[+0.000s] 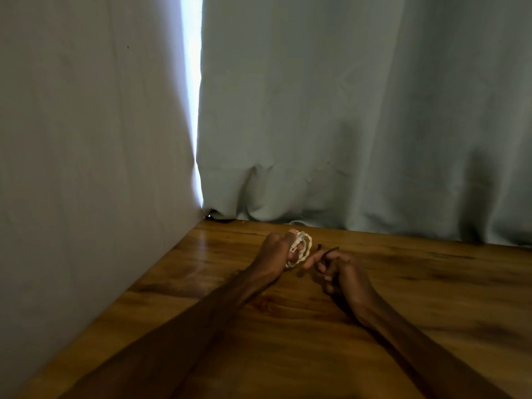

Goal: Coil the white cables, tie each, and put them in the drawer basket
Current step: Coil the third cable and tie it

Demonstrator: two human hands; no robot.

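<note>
one cable coil [307, 245] edge-up in left hand [272, 251]

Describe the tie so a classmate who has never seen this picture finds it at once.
On the wooden table, near the curtain, find the right hand. It pinches the tie, a thin strand poking out of its grip. It is dark, unlike the white coiled cable in the left hand.

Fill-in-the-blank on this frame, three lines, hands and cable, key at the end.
1. The left hand grips a coiled ____ cable.
2. The right hand pinches a thin tie, far ____ in colour than the cable.
3. Both hands are over a ____ table.
Missing words: white; darker; wooden.
</note>
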